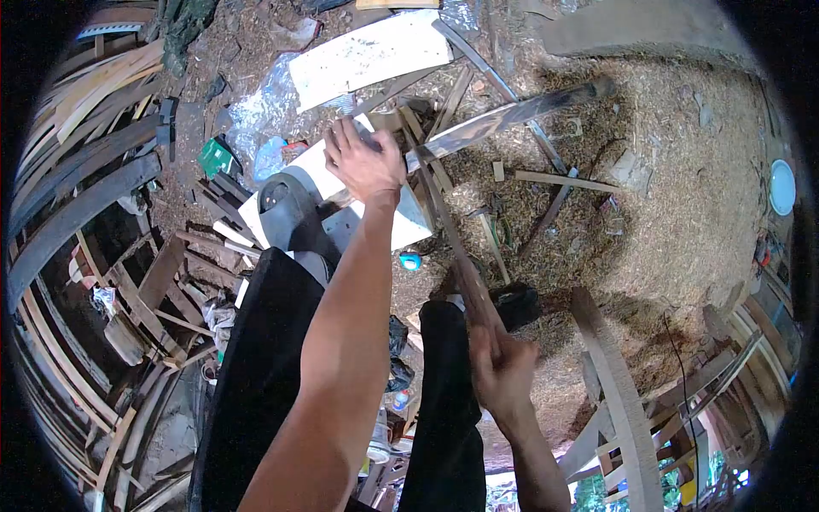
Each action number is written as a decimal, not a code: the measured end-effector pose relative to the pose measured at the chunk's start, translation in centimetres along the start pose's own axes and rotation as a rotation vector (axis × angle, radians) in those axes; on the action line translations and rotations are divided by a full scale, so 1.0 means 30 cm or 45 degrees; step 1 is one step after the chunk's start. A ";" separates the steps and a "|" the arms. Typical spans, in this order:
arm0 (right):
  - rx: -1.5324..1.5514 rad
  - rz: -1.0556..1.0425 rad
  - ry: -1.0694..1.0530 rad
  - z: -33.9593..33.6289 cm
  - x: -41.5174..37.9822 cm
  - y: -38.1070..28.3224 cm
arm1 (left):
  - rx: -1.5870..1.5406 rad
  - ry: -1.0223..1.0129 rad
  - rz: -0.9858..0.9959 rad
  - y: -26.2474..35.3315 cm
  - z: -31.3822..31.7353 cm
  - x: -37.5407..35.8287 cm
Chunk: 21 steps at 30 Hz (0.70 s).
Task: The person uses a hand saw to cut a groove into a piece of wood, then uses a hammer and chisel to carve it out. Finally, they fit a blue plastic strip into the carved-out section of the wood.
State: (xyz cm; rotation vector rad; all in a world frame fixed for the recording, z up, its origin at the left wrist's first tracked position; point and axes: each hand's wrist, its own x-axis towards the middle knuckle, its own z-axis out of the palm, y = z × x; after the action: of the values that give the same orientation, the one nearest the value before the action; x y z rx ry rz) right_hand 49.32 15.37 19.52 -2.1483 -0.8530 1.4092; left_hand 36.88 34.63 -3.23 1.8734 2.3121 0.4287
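Note:
My left hand (367, 162) presses down with bent fingers over a long dark-stained wooden plank (503, 122), which slants up to the right. A small dark piece shows between its thumb and fingers; its kind cannot be told. Beneath lies a white board (412, 224). Low on the right, my right hand (503, 371) is closed around the near end of a thin wooden strip (456, 247). That strip runs up and away, crossing the plank just right of my left hand. Beside the white board's lower edge sits a small turquoise tape measure (410, 261).
A dark grey rounded thing (286, 209) rests at the white board's left end. Another white sheet (371, 55) and crumpled clear plastic (260, 107) lie beyond. Stacked timber (77, 196) lines the left side. Sawdust and shavings (674, 196) cover the ground at right.

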 end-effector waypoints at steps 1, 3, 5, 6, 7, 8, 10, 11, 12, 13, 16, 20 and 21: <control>0.001 -0.001 -0.017 0.009 0.022 -0.019 | -0.014 0.004 0.017 0.007 -0.002 -0.005; 0.056 -0.049 0.082 0.089 0.175 -0.026 | -0.018 -0.020 0.006 0.010 -0.008 -0.007; -0.082 0.017 0.055 0.163 0.358 -0.019 | -0.026 -0.023 -0.015 0.010 -0.002 -0.006; -0.215 0.082 0.003 0.175 0.434 -0.038 | -0.006 -0.039 -0.018 0.003 0.007 -0.004; -0.207 0.082 0.000 0.179 0.462 -0.045 | 0.001 -0.037 -0.013 0.002 0.003 -0.005; -0.160 0.096 -0.016 0.181 0.481 -0.054 | 0.012 -0.032 -0.016 0.002 0.001 -0.004; -0.167 0.054 0.000 0.164 0.450 -0.066 | 0.039 -0.001 0.020 0.002 0.001 -0.009; -0.185 0.032 0.013 0.138 0.390 -0.058 | 0.031 0.009 0.023 0.010 0.007 -0.001; -0.208 0.016 0.019 0.107 0.299 -0.042 | 0.017 0.017 0.016 0.010 0.010 -0.003; -0.095 0.074 -0.008 0.063 0.208 -0.032 | 0.008 0.026 -0.002 0.005 0.008 -0.009; -0.084 0.251 -0.144 -0.052 0.015 0.028 | 0.010 0.012 -0.022 0.013 -0.001 -0.005; 0.108 0.064 0.055 0.062 0.145 0.035 | 0.037 0.019 -0.008 0.013 -0.001 -0.003; -0.066 0.064 0.046 0.117 0.244 0.007 | 0.038 0.027 -0.014 0.009 -0.001 -0.005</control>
State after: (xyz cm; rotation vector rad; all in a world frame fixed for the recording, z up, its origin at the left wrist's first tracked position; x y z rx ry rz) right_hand 48.31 20.39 13.22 -2.2421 -0.8361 1.3821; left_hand 37.15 34.54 -3.14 1.8776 2.3541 0.4162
